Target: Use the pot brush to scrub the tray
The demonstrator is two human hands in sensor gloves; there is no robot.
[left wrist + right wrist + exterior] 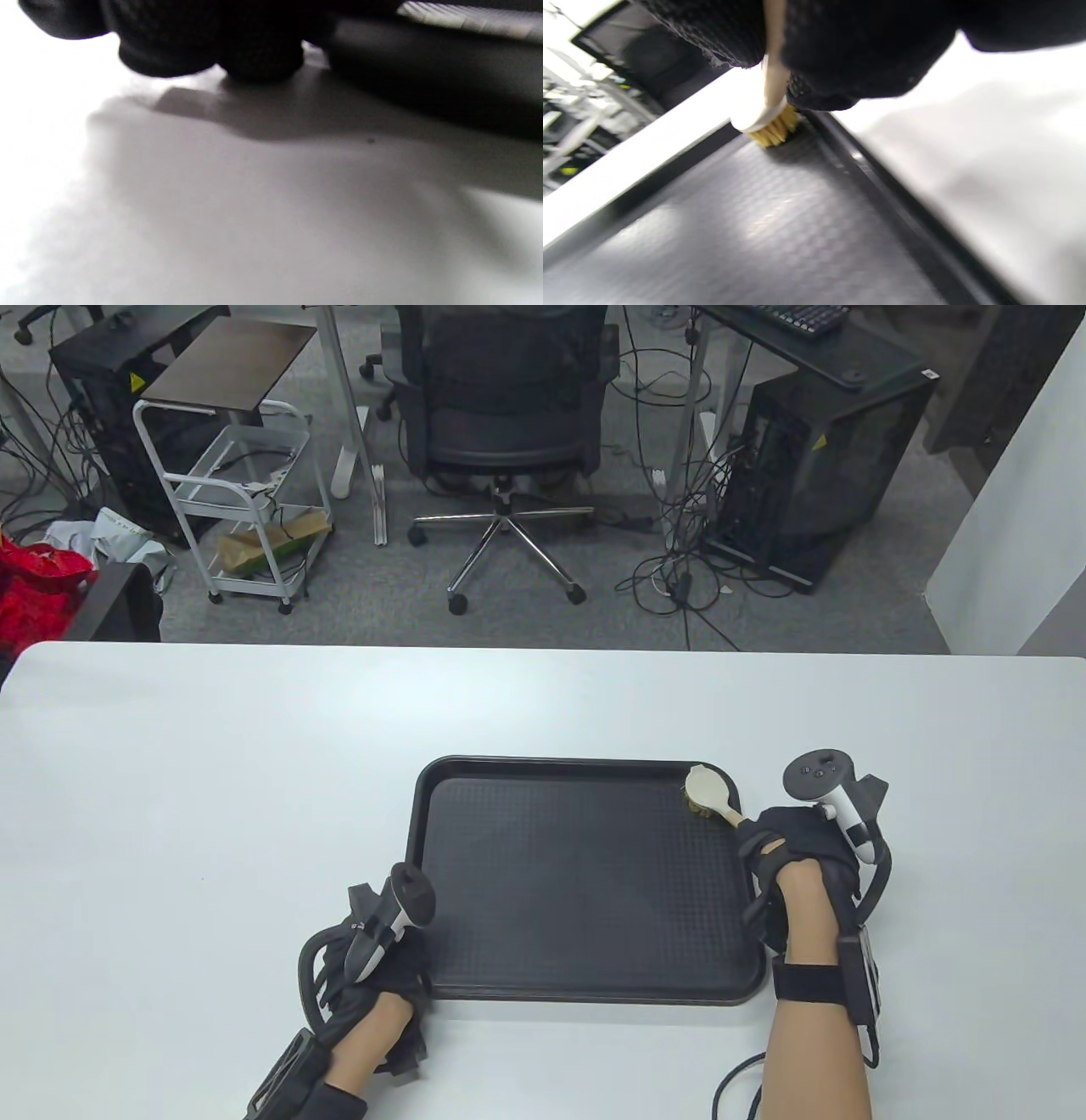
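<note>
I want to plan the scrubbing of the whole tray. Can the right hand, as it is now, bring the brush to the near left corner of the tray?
Probably yes. The right hand holds the pot brush at the far right corner, and the tray floor is bare. Only the left hand lies near that corner, outside the rim.

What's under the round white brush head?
Yellow bristles stick out beneath the brush head, pressing on the black tray floor in its far right corner. The spot directly beneath the bristles is covered. The right hand grips the handle.
</note>
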